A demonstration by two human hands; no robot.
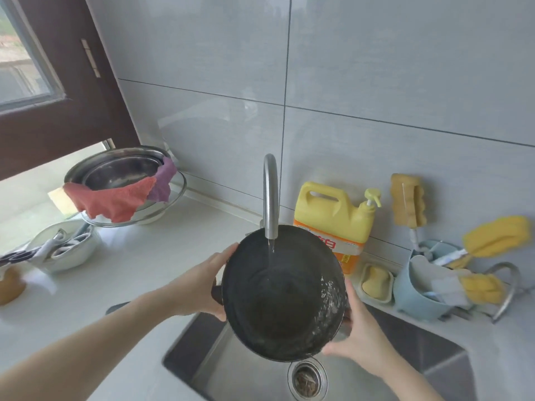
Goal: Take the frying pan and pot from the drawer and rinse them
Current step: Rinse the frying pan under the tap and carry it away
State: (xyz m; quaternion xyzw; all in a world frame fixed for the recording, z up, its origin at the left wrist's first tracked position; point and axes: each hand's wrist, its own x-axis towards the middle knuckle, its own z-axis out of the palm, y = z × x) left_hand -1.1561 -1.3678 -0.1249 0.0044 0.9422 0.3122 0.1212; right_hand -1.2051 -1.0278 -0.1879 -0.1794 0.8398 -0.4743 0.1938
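So the pot (282,296) sits center frame, held up over the sink (237,369) and tipped toward the camera so you see right into the dark inside. A thin stream of water (270,257) runs from the tap (270,195) straight into it, and there are white flecks along the inner wall on the right side.

Left hand (199,285) is clamped on the pot's left edge, fingers wrapped over the rim and the dark side handle. Right hand (357,334) is on the lower right, fingers curled round the underside, cradling it.

Drain (307,379) shows just below the pot. Behind it, a yellow soap jug (333,215) stands against the tiles. Right of frame: a soap dish (376,282) and a blue caddy (419,293) with sponges and brushes. Upper left: steel bowls (121,172) with red and purple rags (115,198) draped over them, plus a white bowl (65,250) of utensils lower down.
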